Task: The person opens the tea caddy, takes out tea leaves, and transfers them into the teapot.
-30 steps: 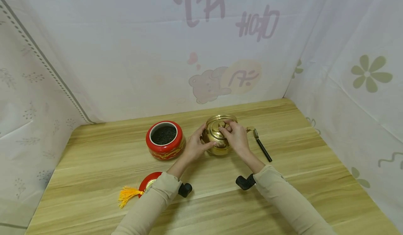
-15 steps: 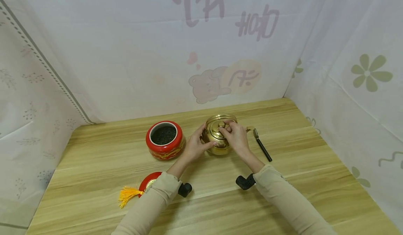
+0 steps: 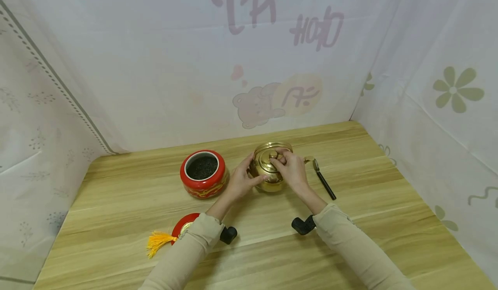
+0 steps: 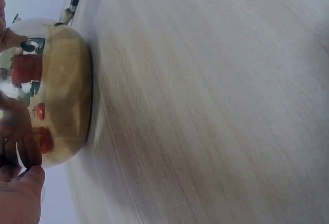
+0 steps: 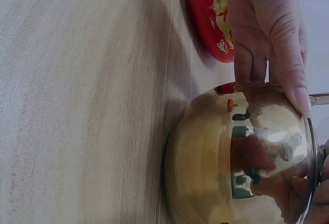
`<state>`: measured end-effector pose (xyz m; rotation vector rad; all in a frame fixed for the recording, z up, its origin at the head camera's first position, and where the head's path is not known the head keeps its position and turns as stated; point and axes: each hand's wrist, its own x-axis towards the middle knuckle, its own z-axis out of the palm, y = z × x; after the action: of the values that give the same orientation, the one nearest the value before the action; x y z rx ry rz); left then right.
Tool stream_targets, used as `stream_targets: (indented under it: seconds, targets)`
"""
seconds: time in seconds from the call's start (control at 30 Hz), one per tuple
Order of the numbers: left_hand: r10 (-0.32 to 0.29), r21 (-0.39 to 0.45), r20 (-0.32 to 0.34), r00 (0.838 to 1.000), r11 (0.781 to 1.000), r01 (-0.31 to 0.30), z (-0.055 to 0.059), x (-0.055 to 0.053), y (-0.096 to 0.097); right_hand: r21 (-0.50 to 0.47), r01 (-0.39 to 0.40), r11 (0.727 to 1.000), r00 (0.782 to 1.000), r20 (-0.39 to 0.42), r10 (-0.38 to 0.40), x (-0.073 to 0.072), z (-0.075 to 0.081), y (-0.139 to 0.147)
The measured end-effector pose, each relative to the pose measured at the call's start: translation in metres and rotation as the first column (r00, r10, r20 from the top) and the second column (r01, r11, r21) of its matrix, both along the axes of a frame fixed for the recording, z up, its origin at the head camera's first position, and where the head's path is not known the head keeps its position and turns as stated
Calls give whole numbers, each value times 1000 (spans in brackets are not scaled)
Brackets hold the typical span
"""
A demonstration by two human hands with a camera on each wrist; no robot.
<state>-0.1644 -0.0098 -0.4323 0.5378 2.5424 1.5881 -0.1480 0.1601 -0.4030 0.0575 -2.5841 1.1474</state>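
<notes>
A shiny brass teapot [image 3: 271, 187] stands on the table with its lid [image 3: 265, 164] seated on top. My left hand [image 3: 242, 181] holds the pot's left side, its thumb lying across the front. With thumb and fingers, my right hand [image 3: 292, 169] pinches the round knob [image 3: 273, 153] on the lid. The right wrist view shows the left thumb [image 5: 290, 54] against the brass just below the lid's rim. Part of the spout and the pot's right side is hidden behind the right hand.
Left of the pot sits an uncovered red jar [image 3: 206, 188] of dark loose leaves. Its apparent red lid [image 3: 190, 218], with a yellow tassel [image 3: 158, 241], lies partly under the left sleeve. A black-handled utensil [image 3: 326, 186] lies by the spout. Printed cloth [image 3: 163, 87] surrounds the table.
</notes>
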Motion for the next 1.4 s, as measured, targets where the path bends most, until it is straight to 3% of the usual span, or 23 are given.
stream_targets:
  seconds: [0.63, 0.8, 1.07, 1.27, 1.4]
  targets:
    - [3, 1, 12, 1000, 1000, -3, 3, 0, 0, 96, -30, 995, 999, -15, 31, 0, 5, 2]
    - [-7, 0, -15, 1000, 1000, 7, 2, 1, 0, 88, -37, 995, 999, -9, 38, 1, 5, 3]
    - [4, -52, -16, 1000, 999, -4, 0, 6, -3, 31, -75, 997, 996, -43, 77, 8, -2, 5]
    - [11, -70, -25, 1000, 997, -13, 4, 12, -6, -93, -130, 987, 985, -128, 118, 22, -5, 9]
    - [-1, -43, -44, 999, 999, -1, 10, 20, -10, -116, -158, 981, 972, -195, 134, 29, -5, 12]
